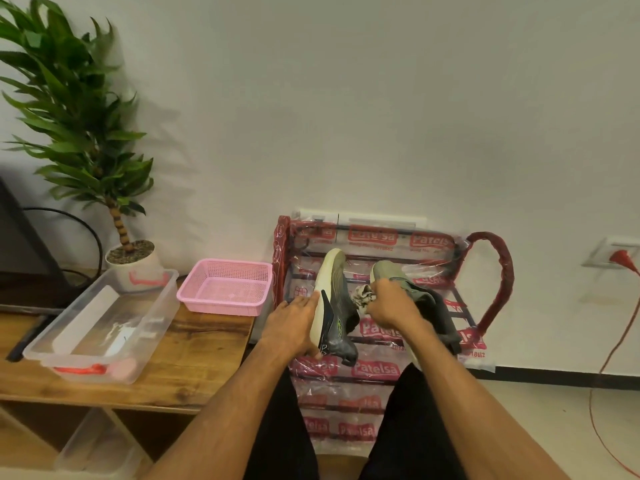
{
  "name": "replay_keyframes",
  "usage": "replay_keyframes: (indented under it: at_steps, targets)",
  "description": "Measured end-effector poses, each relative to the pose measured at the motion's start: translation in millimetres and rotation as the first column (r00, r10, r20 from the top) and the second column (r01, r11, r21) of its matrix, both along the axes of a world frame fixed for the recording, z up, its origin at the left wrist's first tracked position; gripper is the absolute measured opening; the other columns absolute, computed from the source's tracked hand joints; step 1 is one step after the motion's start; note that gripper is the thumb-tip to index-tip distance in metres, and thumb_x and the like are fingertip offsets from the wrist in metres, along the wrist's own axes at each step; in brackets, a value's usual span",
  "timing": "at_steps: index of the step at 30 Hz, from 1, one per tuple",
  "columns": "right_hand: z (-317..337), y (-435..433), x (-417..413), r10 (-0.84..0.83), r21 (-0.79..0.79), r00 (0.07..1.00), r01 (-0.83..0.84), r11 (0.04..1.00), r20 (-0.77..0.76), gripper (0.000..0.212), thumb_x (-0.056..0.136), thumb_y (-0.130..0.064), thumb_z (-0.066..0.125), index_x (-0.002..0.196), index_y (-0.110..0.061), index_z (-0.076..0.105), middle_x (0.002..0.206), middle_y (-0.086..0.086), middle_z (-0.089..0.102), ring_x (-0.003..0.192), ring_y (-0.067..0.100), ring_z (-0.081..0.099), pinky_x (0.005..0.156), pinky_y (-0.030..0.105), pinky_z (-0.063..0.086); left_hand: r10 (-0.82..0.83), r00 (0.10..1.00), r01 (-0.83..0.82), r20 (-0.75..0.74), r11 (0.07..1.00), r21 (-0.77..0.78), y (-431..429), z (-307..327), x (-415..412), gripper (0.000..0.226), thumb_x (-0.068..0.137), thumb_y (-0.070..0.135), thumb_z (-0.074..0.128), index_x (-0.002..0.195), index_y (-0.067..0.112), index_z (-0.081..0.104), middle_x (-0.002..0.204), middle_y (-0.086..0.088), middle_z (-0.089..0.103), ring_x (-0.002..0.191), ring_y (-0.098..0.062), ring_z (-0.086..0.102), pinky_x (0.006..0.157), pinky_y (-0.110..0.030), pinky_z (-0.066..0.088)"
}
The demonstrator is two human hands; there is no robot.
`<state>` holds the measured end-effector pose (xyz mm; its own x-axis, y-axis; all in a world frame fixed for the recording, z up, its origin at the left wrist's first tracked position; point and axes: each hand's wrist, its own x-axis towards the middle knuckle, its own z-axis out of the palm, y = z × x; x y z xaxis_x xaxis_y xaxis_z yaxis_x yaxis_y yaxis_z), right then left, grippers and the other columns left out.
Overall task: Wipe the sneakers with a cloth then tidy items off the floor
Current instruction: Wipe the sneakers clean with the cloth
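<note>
While the left hand [294,323] held the gray sneaker [334,306] up on its side, fingers flat on the sole and thumb hooked under, the right hand [394,304] was balled tight round a cloth [363,296] just right of that shoe. The green sneaker [408,289] lay just behind the right hand. Left of both hands, a clear tub [162,306] held white things, beside a pink basket [225,289].

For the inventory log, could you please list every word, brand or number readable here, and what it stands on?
"Patelsa": red labels repeated across the rack's wrap.
Small print under those labels: too blurred to read.
Green mark on the left sneaker: not readable.
Basket and box: no text seen.
</note>
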<state>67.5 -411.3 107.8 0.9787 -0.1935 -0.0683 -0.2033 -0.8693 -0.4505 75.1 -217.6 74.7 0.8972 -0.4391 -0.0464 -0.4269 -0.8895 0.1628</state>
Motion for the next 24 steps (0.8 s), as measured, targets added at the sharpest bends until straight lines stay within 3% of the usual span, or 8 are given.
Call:
replay_keyframes:
  at_steps: [5, 9, 13, 16, 20, 24]
  targets:
    - [-14, 40, 3, 0.007, -0.075, 0.997, -0.001, 0.997, 0.077, 0.019, 0.085, -0.007, 0.055, 0.102, -0.006, 0.063, 0.102, 0.013, 0.066, 0.098, 0.035, 0.062, 0.081, 0.042, 0.051, 0.002, 1.000, -0.002, 0.020, 1.000, 0.006, -1, 0, -2, 0.121, 0.065, 0.045, 0.084, 0.153, 0.017, 0.006, 0.155, -0.008, 0.029, 0.140, -0.026, 0.033, 0.115, -0.042, 0.024]
    - [-26, 54, -5, 0.017, -0.084, 0.992, -0.006, 0.996, 0.127, 0.018, 0.085, -0.006, 0.056, 0.101, -0.007, 0.065, 0.101, 0.014, 0.068, 0.096, 0.034, 0.063, 0.081, 0.043, 0.052, 0.009, 1.000, -0.009, 0.023, 1.000, 0.006, -2, -2, -1, 0.120, 0.065, 0.045, 0.085, 0.153, 0.016, 0.009, 0.152, -0.007, 0.034, 0.137, -0.026, 0.036, 0.115, -0.042, 0.027]
    - [-37, 59, -27, 0.032, -0.094, 0.979, -0.013, 0.995, 0.202, 0.032, 0.081, 0.000, 0.059, 0.109, -0.013, 0.065, 0.095, 0.008, 0.070, 0.090, 0.028, 0.066, 0.080, 0.043, 0.055, 0.005, 1.000, -0.006, 0.019, 1.000, 0.025, -2, -2, 1, 0.120, 0.064, 0.046, 0.085, 0.152, 0.015, 0.010, 0.151, -0.009, 0.036, 0.137, -0.028, 0.038, 0.114, -0.043, 0.028]
    - [-47, 64, -46, 0.117, -0.163, 0.951, -0.072, 0.984, 0.287, 0.031, 0.076, 0.005, 0.060, 0.101, -0.014, 0.064, 0.094, 0.002, 0.069, 0.086, 0.022, 0.066, 0.075, 0.037, 0.056, 0.004, 1.000, -0.005, 0.024, 0.999, 0.038, -2, -2, 1, 0.120, 0.064, 0.044, 0.085, 0.153, 0.016, 0.009, 0.151, -0.010, 0.035, 0.137, -0.028, 0.037, 0.114, -0.043, 0.028]
    - [-39, 49, -65, 0.311, -0.334, 0.914, -0.216, 0.917, 0.262, 0.034, 0.080, 0.001, 0.061, 0.110, -0.015, 0.067, 0.108, 0.000, 0.068, 0.100, 0.021, 0.062, 0.085, 0.033, 0.051, -0.007, 1.000, 0.007, 0.019, 1.000, 0.029, -1, -3, 2, 0.120, 0.063, 0.043, 0.086, 0.152, 0.018, 0.010, 0.149, -0.009, 0.038, 0.135, -0.029, 0.040, 0.112, -0.043, 0.031]
    - [-28, 37, -53, 0.272, -0.353, 0.896, -0.143, 0.925, 0.350, 0.051, 0.079, -0.003, 0.068, 0.128, -0.015, 0.060, 0.124, 0.002, 0.063, 0.114, 0.022, 0.057, 0.095, 0.033, 0.047, -0.015, 1.000, 0.014, 0.019, 1.000, 0.014, -3, -3, 4, 0.121, 0.063, 0.044, 0.085, 0.153, 0.018, 0.009, 0.150, -0.008, 0.038, 0.135, -0.027, 0.040, 0.111, -0.042, 0.032]
